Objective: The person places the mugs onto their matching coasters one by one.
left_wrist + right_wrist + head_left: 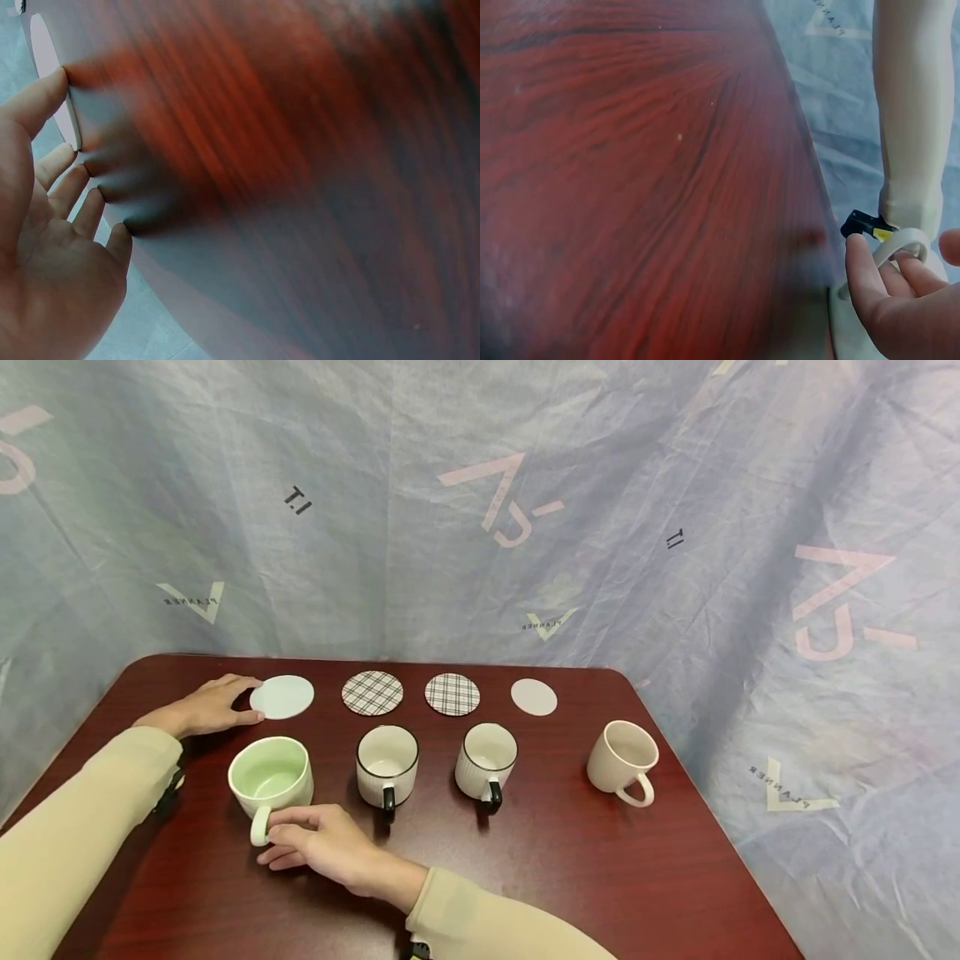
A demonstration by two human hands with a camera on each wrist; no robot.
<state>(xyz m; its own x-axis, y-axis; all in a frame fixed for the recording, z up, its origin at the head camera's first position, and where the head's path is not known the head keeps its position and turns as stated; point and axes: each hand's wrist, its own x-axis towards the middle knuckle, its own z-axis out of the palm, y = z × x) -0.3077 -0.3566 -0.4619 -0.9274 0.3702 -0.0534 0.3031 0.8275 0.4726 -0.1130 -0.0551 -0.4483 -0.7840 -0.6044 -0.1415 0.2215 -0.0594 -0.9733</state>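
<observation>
A light green mug point(270, 774) stands at the left of the table, its handle point(259, 828) toward me. My right hand point(330, 846) has its fingertips at that handle, index finger and thumb pinching it. In the right wrist view, fingers point(866, 281) meet the pale handle loop point(907, 238). Farther back, my left hand point(213, 706) touches the left edge of a pale round coaster point(282, 697) with spread fingers. The left wrist view shows the coaster point(46, 56) edge-on beside the thumb and index tips. The other left fingertips sit by the tabletop.
Two white mugs with black handles, one point(387, 768) beside the other point(486, 762), stand mid-table. A cream mug point(622, 758) is at the right. Behind are two checked coasters point(372, 693) point(452, 694) and a plain pale coaster point(534, 697). A printed cloth point(480, 527) hangs behind the dark red table point(540, 843).
</observation>
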